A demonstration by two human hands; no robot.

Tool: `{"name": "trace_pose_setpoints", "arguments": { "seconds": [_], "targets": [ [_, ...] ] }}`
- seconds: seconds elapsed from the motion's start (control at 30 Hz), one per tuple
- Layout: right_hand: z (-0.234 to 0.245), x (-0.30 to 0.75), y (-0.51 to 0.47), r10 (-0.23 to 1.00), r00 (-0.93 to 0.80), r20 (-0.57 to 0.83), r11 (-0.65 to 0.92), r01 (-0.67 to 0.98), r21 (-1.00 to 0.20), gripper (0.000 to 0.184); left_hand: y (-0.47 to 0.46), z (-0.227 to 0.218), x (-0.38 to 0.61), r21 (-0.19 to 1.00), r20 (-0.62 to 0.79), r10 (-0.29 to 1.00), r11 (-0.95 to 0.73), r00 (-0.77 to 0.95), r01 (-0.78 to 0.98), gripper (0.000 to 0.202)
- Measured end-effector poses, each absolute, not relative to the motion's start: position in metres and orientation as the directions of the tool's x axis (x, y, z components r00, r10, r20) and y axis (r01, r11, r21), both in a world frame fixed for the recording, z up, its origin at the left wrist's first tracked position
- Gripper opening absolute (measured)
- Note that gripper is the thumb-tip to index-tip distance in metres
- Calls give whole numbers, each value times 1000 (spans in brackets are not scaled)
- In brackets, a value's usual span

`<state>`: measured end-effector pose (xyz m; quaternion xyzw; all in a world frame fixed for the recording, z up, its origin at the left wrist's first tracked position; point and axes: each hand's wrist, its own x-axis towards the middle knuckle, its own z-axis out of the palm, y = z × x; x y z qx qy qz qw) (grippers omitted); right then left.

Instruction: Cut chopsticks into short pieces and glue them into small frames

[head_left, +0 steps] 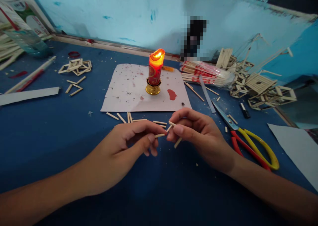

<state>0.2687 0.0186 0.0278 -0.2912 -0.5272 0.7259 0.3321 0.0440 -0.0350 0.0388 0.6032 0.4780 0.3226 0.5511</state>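
Between thumb and fingertips, my left hand (134,140) pinches a short wooden stick (159,135) whose end points right. My right hand (198,133) is closed on a few joined wooden sticks (178,142); part of them is hidden behind the thumb and fingers. The two hands are close together, the left stick's tip near the right-hand sticks. Just beyond them, loose short sticks (121,117) lie along the near edge of a white sheet (124,87). On that sheet stands a lit red candle (154,70) in a gold holder (153,89).
Scissors (248,140) with red and yellow handles lie right of my right hand. Behind are packaged sticks (208,73) and stick-built structures (263,83). Small stick frames (77,66) sit at left, near a paper strip (29,96) and a clear bottle (29,42).
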Motion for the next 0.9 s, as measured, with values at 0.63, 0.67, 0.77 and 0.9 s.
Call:
{"name": "trace_pose_setpoints", "arguments": {
  "seconds": [0.63,0.67,0.77,0.9],
  "targets": [
    [35,259,7,869,-494,-17,-136,-206,-969,6,-36,39,53,979,-46,972,-1,230,203,15],
    [35,258,7,871,-491,-15,-136,-211,-968,6,-36,40,53,976,-35,976,-13,214,218,14],
    [35,257,6,866,-499,-32,-157,-210,-965,6,-34,42,53,974,-31,978,-16,206,225,11],
    [34,257,5,857,-512,-62,-196,-212,-957,5,-33,42,54,978,-29,975,-18,222,207,13]
  ]
}}
